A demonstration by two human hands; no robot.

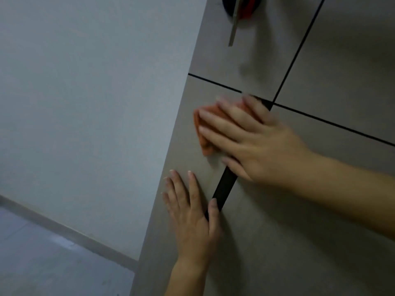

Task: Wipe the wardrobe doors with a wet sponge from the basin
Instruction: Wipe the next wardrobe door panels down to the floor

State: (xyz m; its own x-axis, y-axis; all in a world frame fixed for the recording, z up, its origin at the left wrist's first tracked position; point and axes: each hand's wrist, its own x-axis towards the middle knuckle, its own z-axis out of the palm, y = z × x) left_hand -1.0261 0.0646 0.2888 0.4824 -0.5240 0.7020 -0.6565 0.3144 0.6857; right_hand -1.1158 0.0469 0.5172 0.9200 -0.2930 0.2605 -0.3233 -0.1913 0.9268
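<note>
The grey wardrobe door (188, 159) fills the middle and right of the view, seen tilted. My right hand (252, 142) presses an orange sponge (203, 133) flat against the door with straight, spread fingers; only the sponge's left edge shows past the fingertips. Lower down, my left hand (192, 212) rests flat on the same door, its thumb touching the black handle strip (224, 189) that runs between the two doors. My right hand looks blurred.
Dark gaps (299, 48) divide the wardrobe front into panels. A metal strip with a dark red and blue object (235, 13) sits at the top edge. A pale wall (85, 103) and grey floor (53, 263) lie to the left.
</note>
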